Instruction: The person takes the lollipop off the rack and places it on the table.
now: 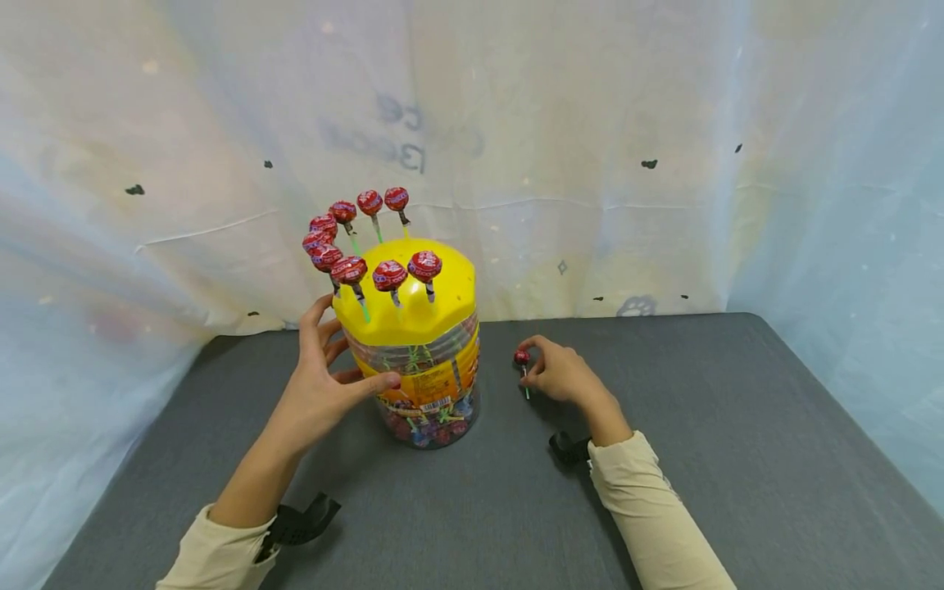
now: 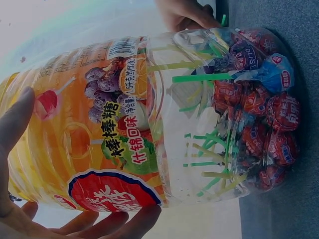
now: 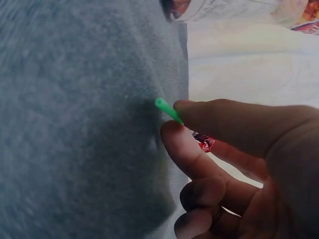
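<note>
A clear plastic candy jar (image 1: 431,385) with a yellow lid (image 1: 453,287) and an orange label stands upright on the table. My left hand (image 1: 313,393) holds its side, thumb across the front and fingers round the far left. Several red-wrapped lollipops (image 1: 390,276) stick up from the lid in a curve along its left side. To the right of the jar, my right hand (image 1: 566,375) pinches a lollipop (image 1: 522,358) between thumb and forefinger, its head up. The right wrist view shows the end of its green stick (image 3: 168,110) pointing past the fingertips.
More wrapped lollipops (image 2: 254,99) lie in the bottom of the jar, their green and yellow sticks visible through the plastic. The grey table (image 1: 708,410) reaches back to a pale printed curtain (image 1: 546,123). A black strap (image 1: 302,520) hangs at the left wrist.
</note>
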A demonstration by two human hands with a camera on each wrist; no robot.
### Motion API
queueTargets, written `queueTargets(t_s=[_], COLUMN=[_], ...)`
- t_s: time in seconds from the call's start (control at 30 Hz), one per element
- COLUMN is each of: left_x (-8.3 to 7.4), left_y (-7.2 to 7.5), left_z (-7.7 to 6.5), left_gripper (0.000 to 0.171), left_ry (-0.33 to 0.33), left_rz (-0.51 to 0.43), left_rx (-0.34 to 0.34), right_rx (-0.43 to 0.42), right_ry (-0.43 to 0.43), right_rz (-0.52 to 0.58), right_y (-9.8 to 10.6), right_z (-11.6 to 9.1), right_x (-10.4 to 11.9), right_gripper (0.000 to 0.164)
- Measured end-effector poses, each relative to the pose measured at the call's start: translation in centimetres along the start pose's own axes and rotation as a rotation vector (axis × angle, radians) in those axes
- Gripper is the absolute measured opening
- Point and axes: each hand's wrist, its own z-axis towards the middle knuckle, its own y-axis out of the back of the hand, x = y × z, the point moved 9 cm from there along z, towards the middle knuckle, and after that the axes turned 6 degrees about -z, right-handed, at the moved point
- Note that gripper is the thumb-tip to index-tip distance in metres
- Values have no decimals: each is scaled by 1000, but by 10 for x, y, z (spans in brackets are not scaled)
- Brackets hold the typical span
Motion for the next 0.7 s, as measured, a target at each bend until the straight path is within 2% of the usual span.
queueTargets(t_s=[0.7], left_x=[0], left_y=[-1], left_z=[0], left_gripper=[107], left_ry=[4], left_rz=[-1], left_rx=[-5], right_rx=[16], right_ry=[-5], right_rz=[39], right_y=[-5], right_z=[1], right_x=[-2], right_gripper=[59])
